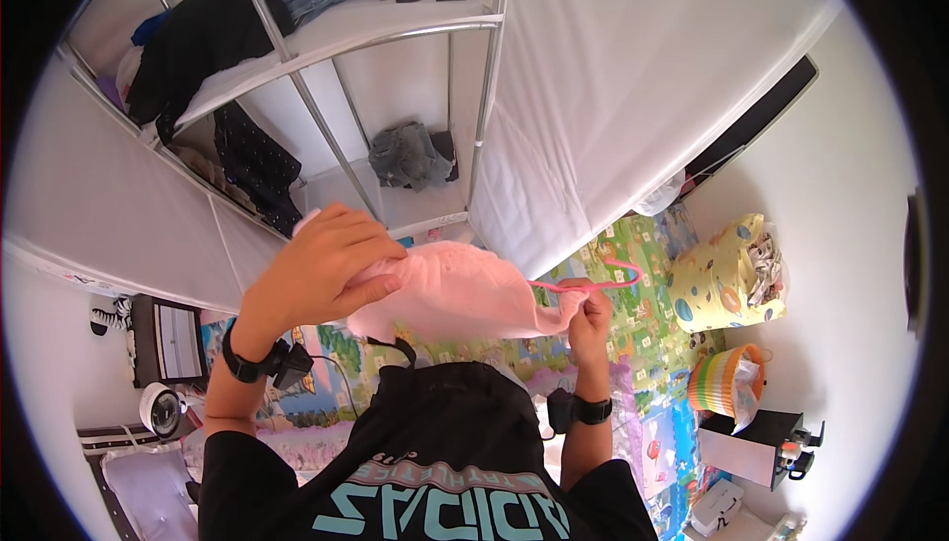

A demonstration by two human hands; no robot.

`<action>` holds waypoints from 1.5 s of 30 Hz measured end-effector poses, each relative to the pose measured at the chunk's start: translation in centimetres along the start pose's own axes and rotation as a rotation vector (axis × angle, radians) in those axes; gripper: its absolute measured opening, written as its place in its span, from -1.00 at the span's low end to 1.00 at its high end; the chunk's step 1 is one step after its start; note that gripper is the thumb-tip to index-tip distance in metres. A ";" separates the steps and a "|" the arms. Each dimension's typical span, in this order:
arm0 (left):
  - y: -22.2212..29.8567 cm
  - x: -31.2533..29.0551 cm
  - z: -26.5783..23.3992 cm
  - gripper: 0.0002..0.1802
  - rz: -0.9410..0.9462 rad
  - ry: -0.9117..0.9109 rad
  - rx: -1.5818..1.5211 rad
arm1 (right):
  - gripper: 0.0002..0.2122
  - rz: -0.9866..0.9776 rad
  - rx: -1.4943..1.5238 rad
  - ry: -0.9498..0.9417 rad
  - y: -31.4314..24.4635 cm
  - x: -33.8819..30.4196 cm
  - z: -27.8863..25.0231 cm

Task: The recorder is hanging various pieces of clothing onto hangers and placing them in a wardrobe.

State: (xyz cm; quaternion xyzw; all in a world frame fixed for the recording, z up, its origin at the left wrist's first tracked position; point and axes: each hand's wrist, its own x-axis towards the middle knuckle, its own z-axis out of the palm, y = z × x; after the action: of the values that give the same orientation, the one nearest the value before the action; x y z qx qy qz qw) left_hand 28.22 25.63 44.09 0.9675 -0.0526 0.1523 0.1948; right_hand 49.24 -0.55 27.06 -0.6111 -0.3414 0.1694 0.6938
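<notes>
A fluffy pink garment (455, 289) stretches between my two hands in front of my chest; its exact kind does not show. My left hand (331, 264) is closed over its left end, thumb toward me. At the other end my right hand (590, 324) grips the garment's edge together with a pink clothes hanger (563, 287). The hanger's hook sticks out to the right beyond my fingers. Most of its bar is hidden by the cloth.
Ahead stands a metal-framed wardrobe (336, 47) with white fabric sides and dark clothes (198, 47) on its shelves. A yellow laundry bag (707, 274), a striped basket (707, 380) and a black-and-white cabinet (741, 447) line the right wall. Colourful play mats (647, 333) cover the floor.
</notes>
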 end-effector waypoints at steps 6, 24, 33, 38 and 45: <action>-1.2 0.8 4.5 -0.76 -0.063 -0.151 0.157 | -0.80 0.011 -0.164 -0.072 0.4 -0.3 -2.5; 1.8 -1.0 16.7 -0.86 -0.604 0.073 -0.135 | -0.81 0.088 -0.469 -0.402 2.2 1.0 0.0; -0.9 -9.2 15.7 -0.66 -0.937 0.232 -0.016 | -0.75 0.337 0.094 -0.184 9.0 3.4 6.6; -6.1 -11.3 20.0 -0.60 -1.006 0.003 -0.450 | -0.65 0.451 0.476 -0.370 13.1 4.6 19.5; -21.5 -16.8 21.5 -0.61 -1.116 0.264 -0.803 | -0.49 0.252 0.207 -0.541 18.1 10.0 36.8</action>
State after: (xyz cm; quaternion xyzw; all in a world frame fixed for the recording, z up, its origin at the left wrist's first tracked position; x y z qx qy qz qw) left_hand 21.65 37.63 12.18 0.6765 0.4241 0.1144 0.5911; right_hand 34.62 36.46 12.99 -0.5074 -0.4161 0.4444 0.6099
